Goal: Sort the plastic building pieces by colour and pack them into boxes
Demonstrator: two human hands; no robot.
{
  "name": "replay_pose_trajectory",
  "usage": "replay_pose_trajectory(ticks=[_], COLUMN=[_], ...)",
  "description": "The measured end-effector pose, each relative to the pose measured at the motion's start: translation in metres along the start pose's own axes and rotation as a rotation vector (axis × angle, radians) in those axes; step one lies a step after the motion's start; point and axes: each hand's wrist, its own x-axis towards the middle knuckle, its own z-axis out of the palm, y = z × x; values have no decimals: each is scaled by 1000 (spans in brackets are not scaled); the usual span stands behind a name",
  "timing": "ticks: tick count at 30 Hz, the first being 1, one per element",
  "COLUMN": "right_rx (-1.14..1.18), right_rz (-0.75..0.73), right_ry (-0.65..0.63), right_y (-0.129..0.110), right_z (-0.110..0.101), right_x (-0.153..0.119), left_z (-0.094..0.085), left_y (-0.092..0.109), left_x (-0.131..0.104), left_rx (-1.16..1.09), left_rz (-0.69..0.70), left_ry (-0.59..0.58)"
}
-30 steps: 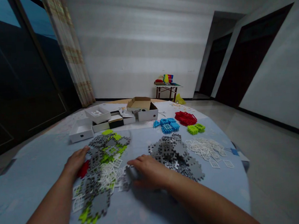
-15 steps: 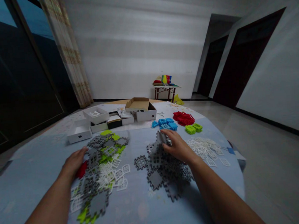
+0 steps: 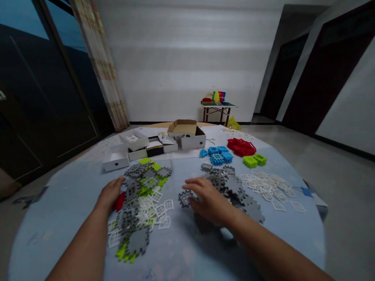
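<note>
My left hand (image 3: 110,193) rests along the left edge of a mixed pile, its fingers stretched forward. Just beside it a red piece (image 3: 119,201) shows. That pile holds grey interlocking plastic tiles (image 3: 138,241), lime-green tiles (image 3: 148,189) and white lattice window pieces (image 3: 161,210). My right hand (image 3: 208,200) hovers over the left side of a second heap of grey tiles (image 3: 231,182), thumb and fingers apart. Between and below its fingertips lies a grey window-frame tile (image 3: 185,198); I cannot tell whether they touch. The hand and forearm hide part of this heap.
Open white boxes (image 3: 116,158) and a brown-lined box (image 3: 183,127) stand at the back left. Blue tiles (image 3: 218,154), red pieces (image 3: 241,146), lime-green blocks (image 3: 254,160) and a spread of white lattices (image 3: 269,188) lie right of them on the blue tablecloth (image 3: 169,264).
My right hand has left the back of the grey heap, where it gripped a grey piece, and come nearer and left with fingers spread. Heap tiles have shifted right. The view has turned slightly left.
</note>
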Motion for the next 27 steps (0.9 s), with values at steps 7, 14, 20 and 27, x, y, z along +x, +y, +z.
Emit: replay_pose_trajectory(ticks=[7, 14, 20, 27], right_rx=[-39, -121, -190, -152], right_rz=[-261, -407, -234, -169], right_ry=[-354, -391, -365, -244], right_y=[-58, -71, -49, -38], right_z=[39, 77, 76, 64], right_x=[15, 21, 22, 25], left_z=[1, -1, -2, -2], left_y=[4, 5, 7, 11], left_x=[-8, -12, -14, -15], left_rx=[-131, -218, -252, -267], left_rz=[-8, -29, -39, -54], left_ry=[22, 55, 61, 56])
